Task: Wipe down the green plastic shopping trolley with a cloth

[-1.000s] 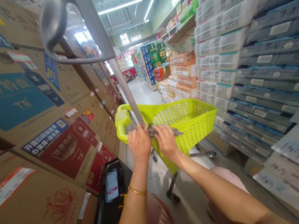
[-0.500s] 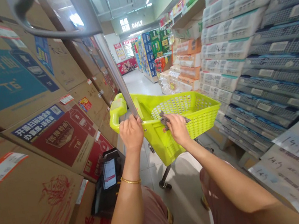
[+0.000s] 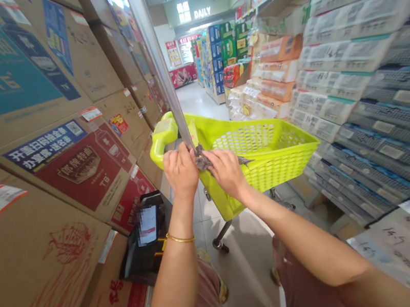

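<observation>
A lime-green plastic shopping cart (image 3: 265, 170) stands in front of me. My left hand (image 3: 181, 171) is closed around its green handle (image 3: 162, 142), beside the foot of a shiny metal pole (image 3: 158, 52). My right hand (image 3: 227, 172) is closed on a crumpled grey cloth (image 3: 202, 160). One bunched end of the cloth sticks out by my left thumb, at the pole's lower end. A thin tip shows past my right knuckles, over the basket's edge. The pole's very bottom is hidden by my hands and the cloth.
Stacked cardboard cartons (image 3: 86, 167) line the left side. A black case with a phone (image 3: 148, 225) sits low beside them. Wrapped packs (image 3: 350, 37) are piled on the right, with grey-blue packs (image 3: 388, 109) alongside. The aisle floor (image 3: 196, 95) runs ahead to more shelves.
My right hand has moved left with the cloth, from the basket's near rim to the pole's foot beside my left hand. My left hand stays on the handle. The view has shifted slightly.
</observation>
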### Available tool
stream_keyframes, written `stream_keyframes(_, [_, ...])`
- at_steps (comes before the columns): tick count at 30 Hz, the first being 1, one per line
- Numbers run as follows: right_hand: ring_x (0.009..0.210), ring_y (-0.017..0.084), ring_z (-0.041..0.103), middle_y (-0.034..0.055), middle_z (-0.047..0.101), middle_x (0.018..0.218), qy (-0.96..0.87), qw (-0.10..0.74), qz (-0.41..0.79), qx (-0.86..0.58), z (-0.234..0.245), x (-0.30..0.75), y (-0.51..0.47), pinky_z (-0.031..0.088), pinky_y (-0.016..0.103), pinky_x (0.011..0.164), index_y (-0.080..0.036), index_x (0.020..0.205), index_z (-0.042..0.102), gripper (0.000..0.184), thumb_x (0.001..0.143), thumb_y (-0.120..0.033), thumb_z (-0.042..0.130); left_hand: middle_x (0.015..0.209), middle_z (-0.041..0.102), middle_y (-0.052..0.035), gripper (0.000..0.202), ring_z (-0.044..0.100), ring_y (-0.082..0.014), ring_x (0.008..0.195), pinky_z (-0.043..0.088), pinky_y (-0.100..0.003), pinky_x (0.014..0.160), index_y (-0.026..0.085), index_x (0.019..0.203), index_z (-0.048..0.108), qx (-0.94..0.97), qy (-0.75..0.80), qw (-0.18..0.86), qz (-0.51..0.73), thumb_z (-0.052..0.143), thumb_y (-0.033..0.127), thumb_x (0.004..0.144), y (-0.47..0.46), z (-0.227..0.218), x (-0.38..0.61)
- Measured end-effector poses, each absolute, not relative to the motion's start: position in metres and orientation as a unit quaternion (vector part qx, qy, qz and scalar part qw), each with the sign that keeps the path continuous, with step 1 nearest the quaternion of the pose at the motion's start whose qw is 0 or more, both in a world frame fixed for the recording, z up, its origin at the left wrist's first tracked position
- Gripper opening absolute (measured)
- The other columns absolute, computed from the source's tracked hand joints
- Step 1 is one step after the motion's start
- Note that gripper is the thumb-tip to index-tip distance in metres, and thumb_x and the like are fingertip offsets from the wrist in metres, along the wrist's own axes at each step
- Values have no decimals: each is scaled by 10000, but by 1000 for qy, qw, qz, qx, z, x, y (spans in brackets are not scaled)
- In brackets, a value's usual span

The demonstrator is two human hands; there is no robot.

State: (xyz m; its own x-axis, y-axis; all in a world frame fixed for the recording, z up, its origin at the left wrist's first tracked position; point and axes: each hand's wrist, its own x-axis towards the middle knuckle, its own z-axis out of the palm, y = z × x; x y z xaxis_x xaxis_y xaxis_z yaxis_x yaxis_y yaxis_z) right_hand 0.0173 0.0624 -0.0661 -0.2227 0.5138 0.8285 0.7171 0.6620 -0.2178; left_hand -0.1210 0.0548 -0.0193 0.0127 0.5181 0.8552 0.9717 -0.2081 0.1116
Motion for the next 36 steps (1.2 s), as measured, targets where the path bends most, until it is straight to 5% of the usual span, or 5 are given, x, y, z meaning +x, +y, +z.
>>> stream_keyframes(18, [1159, 217, 491, 92, 592, 1244, -805, 456, -104, -364, -55, 20, 77, 366, 398, 1049, -196, 1314, 494, 426, 953, -357, 334, 1179, 636, -150, 453, 518, -220, 1219, 194, -450, 1165, 115, 1288, 474, -657, -528, 231, -486, 329, 387, 957, 73, -44, -127])
stream_keyframes(25, [1110, 226, 519, 115, 615, 1171, -778, 481, -91, -393, -76, 49, 99, 391, 431, 996, -199, 1296, 493, 408, 947, -352, 347, 1399, 484, -128, 423, 300, -222, 1401, 193, -476, 1167, 193, 1344, 430, -682, -536, 213, -450, 335, 350, 963, 67, -59, -130])
stream_keyframes(30, [1118, 223, 512, 117, 609, 1183, -774, 491, -81, -391, -77, 38, 104, 374, 423, 1002, -193, 1281, 500, 396, 944, -338, 351, 1510, 239, -215, 613, 145, -279, 1446, 249, -487, 1137, 139, 1415, 257, -601, -581, 167, -523, 430, 456, 919, 62, -90, -114])
stream_keyframes(33, [1122, 223, 515, 117, 609, 1183, -776, 490, -80, -390, -78, 33, 107, 374, 424, 1004, -198, 1277, 505, 397, 944, -351, 354, 1445, 289, -248, 673, 256, -281, 1402, 284, -450, 1121, 115, 1378, 275, -475, -625, 121, -607, 527, 476, 869, 63, -105, -106])
stream_keyframes(36, [1113, 219, 524, 115, 613, 1178, -770, 498, -91, -388, -79, 28, 108, 379, 418, 1002, -194, 1262, 516, 391, 945, -358, 356, 1194, 537, -192, 464, 535, -239, 1144, 438, -387, 975, 110, 1169, 460, -440, -631, -19, -639, 516, 467, 878, 68, -112, -105])
